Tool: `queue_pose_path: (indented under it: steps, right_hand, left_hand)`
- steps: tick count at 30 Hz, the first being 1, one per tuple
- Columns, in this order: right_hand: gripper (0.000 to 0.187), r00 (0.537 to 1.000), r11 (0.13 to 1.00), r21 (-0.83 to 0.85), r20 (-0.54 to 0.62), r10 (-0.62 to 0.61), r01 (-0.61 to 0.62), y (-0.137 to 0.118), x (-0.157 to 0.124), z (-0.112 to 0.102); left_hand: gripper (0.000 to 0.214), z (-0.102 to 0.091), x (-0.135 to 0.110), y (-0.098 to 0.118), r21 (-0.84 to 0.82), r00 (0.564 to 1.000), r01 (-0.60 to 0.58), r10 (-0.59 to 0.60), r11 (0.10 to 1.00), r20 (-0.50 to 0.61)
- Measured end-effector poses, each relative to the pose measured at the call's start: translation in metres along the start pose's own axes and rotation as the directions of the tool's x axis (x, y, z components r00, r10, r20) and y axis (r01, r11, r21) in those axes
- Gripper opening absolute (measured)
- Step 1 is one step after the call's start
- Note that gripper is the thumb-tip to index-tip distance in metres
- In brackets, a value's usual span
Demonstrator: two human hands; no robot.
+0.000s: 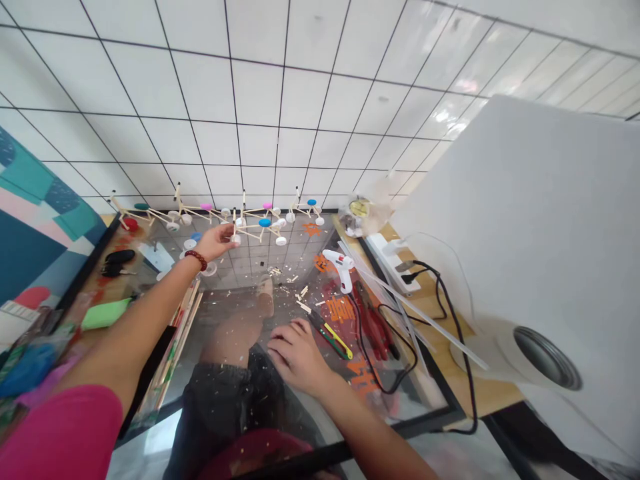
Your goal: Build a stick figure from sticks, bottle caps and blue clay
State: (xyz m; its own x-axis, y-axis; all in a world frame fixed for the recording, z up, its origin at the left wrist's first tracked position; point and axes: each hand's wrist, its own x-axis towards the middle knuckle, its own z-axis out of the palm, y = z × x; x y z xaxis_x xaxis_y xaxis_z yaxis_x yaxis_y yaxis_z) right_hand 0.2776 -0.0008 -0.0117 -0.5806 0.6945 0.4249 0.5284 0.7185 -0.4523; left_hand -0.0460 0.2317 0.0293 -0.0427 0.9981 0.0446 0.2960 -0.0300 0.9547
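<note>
My left hand [219, 241] reaches to the far side of the glass table [235, 277], its fingers closed at the front wheel of a small stick-built model tricycle [254, 231]. This model has a blue round seat and white disc wheels. Behind it and beside it stand several similar models, among them one with a pink seat [267, 206], one with a blue seat [311, 202] and one with a green seat and a red wheel [131, 225]. My right hand [299, 353] lies on the glass with loosely bent fingers, holding nothing, just left of a yellow-and-black utility knife [336, 339].
A white glue gun [341, 268] lies right of centre, its black cord looping past red-handled pliers [373, 327] and clear glue sticks [425, 313]. Stick scraps [303, 293] litter the glass. A power strip [393, 260] sits right; keys [117, 269] and a green block [105, 313] lie left.
</note>
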Motion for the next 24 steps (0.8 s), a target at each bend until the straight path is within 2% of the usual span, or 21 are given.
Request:
queue_pose_path:
  steps: [5,8,11,14,16,19,22,24]
  right_hand:
    - [0.013,1.000,1.000,-0.011,-0.021,-0.014,0.014,0.000,0.000,0.000]
    - [0.014,0.998,0.999,-0.021,-0.042,-0.037,0.036,0.001,0.000,0.001]
    - [0.015,0.998,0.998,-0.036,-0.039,-0.052,0.051,0.002,0.000,0.000]
    - [0.016,0.998,0.997,-0.037,-0.022,-0.063,0.062,0.001,0.002,-0.004]
    - [0.019,0.997,0.997,-0.023,-0.001,-0.075,0.075,-0.001,0.003,-0.008]
    - [0.023,0.989,0.990,-0.013,0.042,-0.141,0.142,-0.003,0.004,-0.011]
    - [0.023,0.974,0.972,-0.053,0.021,-0.228,0.228,0.001,0.002,-0.009]
    - [0.026,0.973,0.970,-0.084,-0.012,-0.231,0.229,0.006,0.000,-0.007]
  left_hand:
    - [0.074,0.003,0.001,0.001,0.085,0.997,0.005,0.002,0.996,-0.082]
    - [0.072,0.000,-0.011,0.007,0.144,0.982,-0.024,0.050,0.989,-0.183]
    - [0.056,-0.003,-0.042,0.018,0.198,0.960,-0.077,0.126,0.977,-0.250]
    - [0.030,0.008,-0.087,0.034,0.212,0.970,-0.089,0.133,0.973,-0.204]
    - [0.027,0.030,-0.118,0.044,0.151,0.985,-0.085,0.106,0.985,-0.137]
    - [0.027,0.088,-0.159,0.057,-0.011,0.985,-0.162,0.161,0.987,-0.060]
    - [0.019,0.150,-0.185,0.063,-0.017,0.974,-0.225,0.225,0.974,0.006]
    - [0.014,0.178,-0.195,0.062,0.005,0.961,-0.270,0.269,0.963,0.064]
